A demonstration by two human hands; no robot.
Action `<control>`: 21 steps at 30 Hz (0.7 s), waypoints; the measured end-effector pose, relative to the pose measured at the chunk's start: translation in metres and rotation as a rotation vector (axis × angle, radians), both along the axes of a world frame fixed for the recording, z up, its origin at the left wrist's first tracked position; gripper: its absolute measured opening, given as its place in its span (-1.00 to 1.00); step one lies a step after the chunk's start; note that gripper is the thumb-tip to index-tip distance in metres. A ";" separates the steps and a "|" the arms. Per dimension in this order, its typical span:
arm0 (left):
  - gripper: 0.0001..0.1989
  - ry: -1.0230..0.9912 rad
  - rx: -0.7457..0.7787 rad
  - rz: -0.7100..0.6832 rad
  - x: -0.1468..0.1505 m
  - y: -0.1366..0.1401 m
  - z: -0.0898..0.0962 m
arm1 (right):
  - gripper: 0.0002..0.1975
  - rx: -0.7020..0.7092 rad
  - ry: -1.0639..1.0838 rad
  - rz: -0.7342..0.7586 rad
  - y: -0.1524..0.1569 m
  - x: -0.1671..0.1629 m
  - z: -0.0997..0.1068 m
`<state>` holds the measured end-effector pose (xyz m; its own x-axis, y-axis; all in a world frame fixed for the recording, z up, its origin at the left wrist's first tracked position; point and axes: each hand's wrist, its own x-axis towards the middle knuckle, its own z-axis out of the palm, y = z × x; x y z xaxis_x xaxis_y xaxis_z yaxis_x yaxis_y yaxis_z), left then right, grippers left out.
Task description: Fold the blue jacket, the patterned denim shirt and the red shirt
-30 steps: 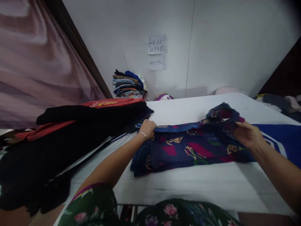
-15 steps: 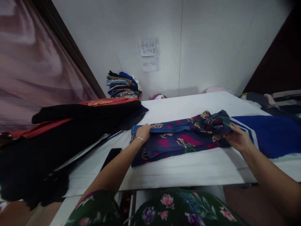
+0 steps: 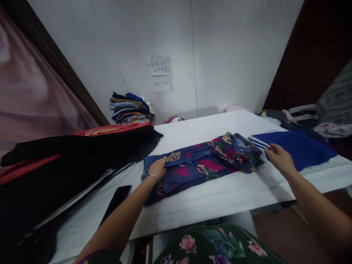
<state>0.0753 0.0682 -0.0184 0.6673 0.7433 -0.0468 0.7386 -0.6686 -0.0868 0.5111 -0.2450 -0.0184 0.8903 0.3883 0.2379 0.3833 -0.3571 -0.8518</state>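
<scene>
A folded denim garment [image 3: 192,165], dark blue with magenta patches and beige and green figures, lies lengthwise on the white-covered table [image 3: 220,205]. At its left end, my left hand [image 3: 158,168] has its fingers closed on the denim band running along it. The right end is bunched, with lighter denim showing inside. Just beyond that end, my right hand [image 3: 279,157] is apart from the garment, its fingers loosely bent and separated, with nothing visible in them. Beneath and beside it lies a blue garment [image 3: 299,146] with white stripes.
Black clothes [image 3: 82,161] and a red one [image 3: 110,129] are heaped at the left. A dark phone [image 3: 117,200] lies near my left forearm. A folded clothes stack [image 3: 130,108] stands by the wall, below paper notes [image 3: 161,65]. More clothes [image 3: 299,113] are piled at the far right.
My right hand has let go of the patterned garment's right end and moved slightly off it. That end now rests on the table. My left hand keeps its place; the camera view has shifted.
</scene>
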 end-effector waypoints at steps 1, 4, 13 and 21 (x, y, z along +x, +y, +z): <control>-0.52 0.006 0.006 0.000 0.000 -0.001 0.000 | -0.60 0.010 -0.077 0.006 0.007 0.000 0.008; -0.52 0.016 0.018 0.003 0.002 -0.003 -0.001 | -0.53 0.030 -0.035 0.216 0.046 -0.009 0.028; -0.48 0.033 0.045 -0.011 0.002 -0.006 0.001 | -0.59 -0.471 0.011 0.211 0.165 -0.017 0.018; -0.41 0.003 0.014 -0.036 -0.007 -0.001 -0.009 | -0.85 -0.747 -0.035 0.186 0.131 0.004 -0.012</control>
<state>0.0683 0.0676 -0.0275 0.6934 0.7195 -0.0387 0.7139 -0.6933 -0.0985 0.5146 -0.1145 -0.0308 0.7917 0.5991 -0.1197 0.5152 -0.7600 -0.3962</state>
